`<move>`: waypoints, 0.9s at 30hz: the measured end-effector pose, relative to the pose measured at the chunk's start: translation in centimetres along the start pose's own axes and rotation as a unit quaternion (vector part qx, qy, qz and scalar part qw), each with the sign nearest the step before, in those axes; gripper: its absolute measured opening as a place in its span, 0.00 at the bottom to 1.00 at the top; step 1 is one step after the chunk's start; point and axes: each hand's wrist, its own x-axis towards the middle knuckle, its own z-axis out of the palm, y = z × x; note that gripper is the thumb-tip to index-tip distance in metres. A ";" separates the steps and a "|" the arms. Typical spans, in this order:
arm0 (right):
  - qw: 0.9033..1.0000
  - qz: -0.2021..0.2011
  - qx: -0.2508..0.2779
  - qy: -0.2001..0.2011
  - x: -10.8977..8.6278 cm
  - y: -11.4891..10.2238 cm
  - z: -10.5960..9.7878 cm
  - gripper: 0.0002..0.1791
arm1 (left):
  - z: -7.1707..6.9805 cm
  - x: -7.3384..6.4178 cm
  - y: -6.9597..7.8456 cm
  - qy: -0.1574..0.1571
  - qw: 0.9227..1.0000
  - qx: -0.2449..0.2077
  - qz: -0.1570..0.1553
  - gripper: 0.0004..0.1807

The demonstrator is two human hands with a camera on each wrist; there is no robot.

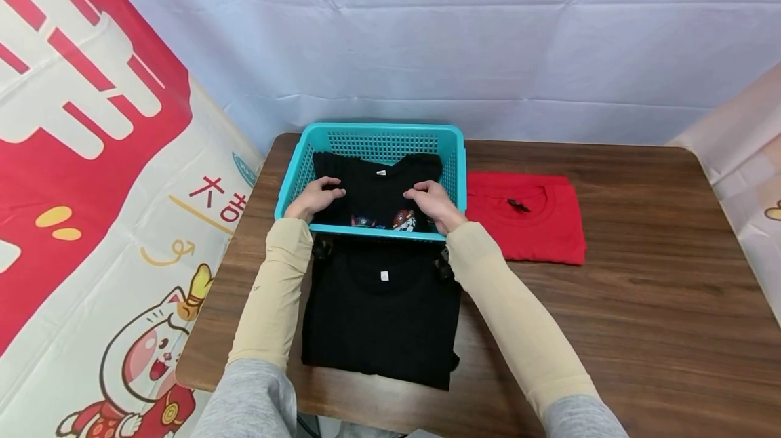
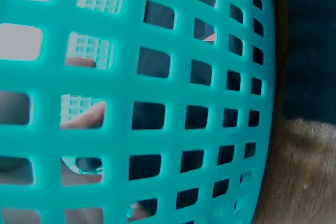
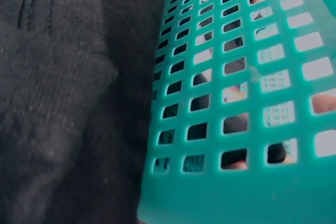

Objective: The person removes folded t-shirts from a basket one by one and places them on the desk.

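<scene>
A folded black T-shirt with a white neck label and cartoon prints lies in a turquoise basket. At the shirt's left side, inside the basket, is my left hand, its visible fingers extended over the cloth. My right hand is at the opposite side, fingertips on the shirt and pointing inward. The parts of both hands low in the basket are hidden. Both wrist views mostly show the perforated basket wall, with bits of fingers behind its holes.
A second folded black T-shirt lies in front of the basket, beneath my forearms. To the basket's right is a folded red T-shirt. All rest on a brown wooden table, with a pale cloth hanging behind it.
</scene>
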 end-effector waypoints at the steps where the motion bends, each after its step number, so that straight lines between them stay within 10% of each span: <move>1: 1.000 -0.003 0.000 0.004 0.0 0.0 0.0 0.28 | 0.0 0.0 0.0 -0.002 1.000 -0.004 0.000 0.28; 27: 0.998 0.012 -0.061 -0.031 0.3 0.0 0.3 0.34 | -0.2 0.4 -0.2 -0.039 0.998 -0.013 0.051 0.26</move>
